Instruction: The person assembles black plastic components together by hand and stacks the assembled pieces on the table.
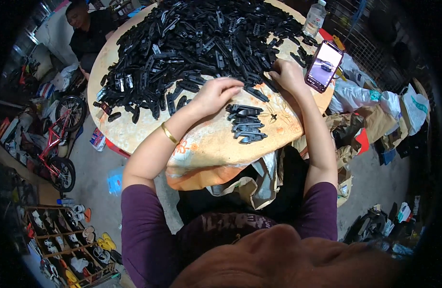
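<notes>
A big heap of slim black plastic parts (pixel 192 48) covers the far side of a round table. My left hand (pixel 218 94) hovers at the heap's near edge, its fingers stretched to the right and apart from the thumb, with nothing seen in them. My right hand (pixel 289 77) is curled at the heap's right side; a black plastic part (pixel 270 82) shows by its thumb, and its other fingertips are partly hidden. Between my forearms, a short row of black parts (pixel 247 124) lies side by side, close together. One loose part (pixel 256 94) lies between my hands.
A phone (pixel 325 66) with a lit screen leans by my right wrist, beyond it a clear bottle (pixel 315 19). The patterned tabletop (pixel 206 149) has a draped cover at its near edge. Another person (pixel 86 33) sits far left. Bags (pixel 370 105) crowd the right side.
</notes>
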The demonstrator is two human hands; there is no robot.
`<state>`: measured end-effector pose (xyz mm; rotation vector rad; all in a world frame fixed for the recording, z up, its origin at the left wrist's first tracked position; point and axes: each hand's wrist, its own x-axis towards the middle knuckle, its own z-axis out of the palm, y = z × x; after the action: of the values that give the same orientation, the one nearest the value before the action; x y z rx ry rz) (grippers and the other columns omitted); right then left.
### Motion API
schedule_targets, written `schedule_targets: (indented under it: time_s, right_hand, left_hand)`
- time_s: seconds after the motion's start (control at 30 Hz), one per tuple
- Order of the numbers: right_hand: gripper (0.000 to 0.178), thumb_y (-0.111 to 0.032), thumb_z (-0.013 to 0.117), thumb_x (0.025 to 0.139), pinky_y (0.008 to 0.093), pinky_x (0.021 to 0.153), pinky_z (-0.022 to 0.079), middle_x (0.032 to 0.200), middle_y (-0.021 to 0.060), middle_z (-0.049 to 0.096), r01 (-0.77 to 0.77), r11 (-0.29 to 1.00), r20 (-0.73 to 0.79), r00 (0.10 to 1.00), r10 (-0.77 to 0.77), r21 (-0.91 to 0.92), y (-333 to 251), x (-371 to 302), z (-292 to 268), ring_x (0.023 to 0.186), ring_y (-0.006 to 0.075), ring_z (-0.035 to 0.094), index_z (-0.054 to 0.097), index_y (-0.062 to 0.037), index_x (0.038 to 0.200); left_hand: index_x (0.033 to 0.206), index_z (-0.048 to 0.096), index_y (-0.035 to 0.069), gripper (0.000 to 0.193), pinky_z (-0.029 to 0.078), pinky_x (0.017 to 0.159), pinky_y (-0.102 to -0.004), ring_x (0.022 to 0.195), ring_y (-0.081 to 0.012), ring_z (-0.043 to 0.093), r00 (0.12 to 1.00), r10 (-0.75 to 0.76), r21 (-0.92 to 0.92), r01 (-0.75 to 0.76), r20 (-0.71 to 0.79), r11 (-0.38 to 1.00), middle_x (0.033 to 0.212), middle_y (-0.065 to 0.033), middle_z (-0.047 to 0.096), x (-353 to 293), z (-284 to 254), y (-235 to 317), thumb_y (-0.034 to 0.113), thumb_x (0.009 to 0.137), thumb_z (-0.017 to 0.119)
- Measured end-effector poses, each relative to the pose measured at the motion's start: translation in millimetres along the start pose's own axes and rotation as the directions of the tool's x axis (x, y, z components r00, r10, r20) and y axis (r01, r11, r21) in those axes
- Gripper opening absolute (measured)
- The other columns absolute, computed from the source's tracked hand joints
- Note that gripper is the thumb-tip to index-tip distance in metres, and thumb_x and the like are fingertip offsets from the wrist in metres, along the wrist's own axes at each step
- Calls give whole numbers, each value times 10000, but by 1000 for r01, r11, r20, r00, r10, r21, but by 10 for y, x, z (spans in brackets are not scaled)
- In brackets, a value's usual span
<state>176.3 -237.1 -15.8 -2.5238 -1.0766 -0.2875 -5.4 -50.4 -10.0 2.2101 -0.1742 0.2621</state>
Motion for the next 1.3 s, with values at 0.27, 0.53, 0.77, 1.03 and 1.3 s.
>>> schedule_targets:
  time_s: [0.27,0.53,0.77,1.03,1.3]
  right_hand:
    - [269,-184,669,674,413,705,477,793,193,621,78,997,58,995,-77,-17,-123,-53,-235,798,341,603,572,-9,853]
    - [193,-74,628,660,313,585,447,663,115,565,80,874,164,970,-179,480,-515,-163,-390,628,194,575,517,11,793]
    - [204,30,664,724,212,538,441,721,18,559,-43,630,214,957,-198,776,-654,-197,-197,625,59,529,492,-20,821]
    - [170,-5,671,742,231,618,483,860,57,633,164,566,-27,970,-243,808,-810,-213,-49,701,101,587,597,8,895]
    - [233,-71,677,733,274,611,487,872,120,649,283,747,-101,955,-280,602,-884,-225,-47,701,184,625,623,-19,954]
  left_hand:
    - [1188,522,60,388,390,925,-358,1039,-282,465,941,286,268,-327,181,906,1232,-91,513,133,76,-54,43,803,565]
    - [1099,577,49,331,408,839,-365,923,-286,475,952,219,375,-287,214,881,980,-108,543,161,120,-83,140,783,615]
    - [989,593,30,287,411,818,-388,930,-310,490,979,182,424,-205,94,882,941,-139,559,75,163,-119,159,739,650]
    - [926,518,-7,246,436,743,-403,834,-353,519,968,97,175,-57,-229,983,886,-188,501,26,119,-146,127,738,603]
    - [997,520,-2,220,416,497,-179,587,-81,537,927,-373,-635,306,31,709,714,-34,567,25,-118,-60,45,793,586]
